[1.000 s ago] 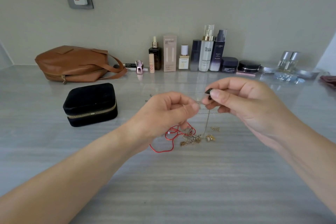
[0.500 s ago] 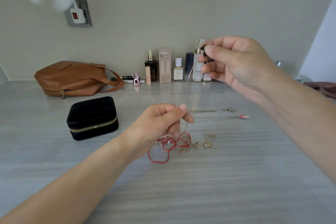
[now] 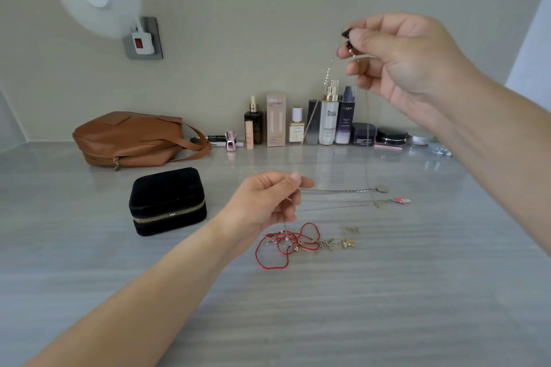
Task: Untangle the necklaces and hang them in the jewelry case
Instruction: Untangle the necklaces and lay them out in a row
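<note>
Drawing a gold chain [image 3: 311, 122] clear
Pinching it high with right hand [image 3: 411, 59], low with left hand [image 3: 265, 202] — could cinch the red tangle [image 3: 292, 243] tighter if jerked

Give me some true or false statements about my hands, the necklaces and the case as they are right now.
1. The black jewelry case is zipped shut. True.
2. A red cord tangle lies on the table. True.
3. The right hand lies flat on the table. False: it is raised, pinching a thin gold chain.
4. The left hand holds nothing. False: it pinches the same chain lower down.
</note>
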{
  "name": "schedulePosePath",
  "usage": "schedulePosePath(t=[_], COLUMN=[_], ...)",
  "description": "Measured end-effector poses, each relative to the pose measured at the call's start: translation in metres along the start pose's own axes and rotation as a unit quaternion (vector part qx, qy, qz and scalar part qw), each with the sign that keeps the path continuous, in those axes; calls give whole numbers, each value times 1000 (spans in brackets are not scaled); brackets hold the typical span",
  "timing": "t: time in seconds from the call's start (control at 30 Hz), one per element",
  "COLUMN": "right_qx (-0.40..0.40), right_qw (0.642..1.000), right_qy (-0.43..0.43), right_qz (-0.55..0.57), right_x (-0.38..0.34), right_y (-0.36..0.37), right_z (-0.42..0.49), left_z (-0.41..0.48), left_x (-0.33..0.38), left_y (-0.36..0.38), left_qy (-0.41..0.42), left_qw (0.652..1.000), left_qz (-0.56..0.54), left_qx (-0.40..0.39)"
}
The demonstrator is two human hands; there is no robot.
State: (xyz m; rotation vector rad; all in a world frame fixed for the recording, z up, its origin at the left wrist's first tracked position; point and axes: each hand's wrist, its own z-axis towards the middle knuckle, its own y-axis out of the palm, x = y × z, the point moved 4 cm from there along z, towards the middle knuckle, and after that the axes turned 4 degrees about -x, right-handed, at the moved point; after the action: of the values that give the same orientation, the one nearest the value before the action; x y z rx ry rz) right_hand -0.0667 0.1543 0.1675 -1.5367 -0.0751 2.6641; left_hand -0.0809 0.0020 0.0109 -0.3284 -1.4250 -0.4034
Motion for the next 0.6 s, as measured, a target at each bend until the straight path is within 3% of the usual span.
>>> schedulePosePath(t=[0.3, 0.47, 0.6], right_qx=[-23, -2, 42], right_qw=[1000, 1000, 999], right_qy=[-6, -7, -3], right_qz=[-19, -28, -10], right_x=[-6, -6, -4], right_y=[20, 16, 0], right_z=[6, 9, 11], left_z=[-6, -8, -6], left_x=[10, 16, 21], left_y=[10, 13, 2], left_qy=[16, 17, 30], left_qw=[996, 988, 992], left_qz=[-69, -96, -72], left_qx=[-55, -116, -103])
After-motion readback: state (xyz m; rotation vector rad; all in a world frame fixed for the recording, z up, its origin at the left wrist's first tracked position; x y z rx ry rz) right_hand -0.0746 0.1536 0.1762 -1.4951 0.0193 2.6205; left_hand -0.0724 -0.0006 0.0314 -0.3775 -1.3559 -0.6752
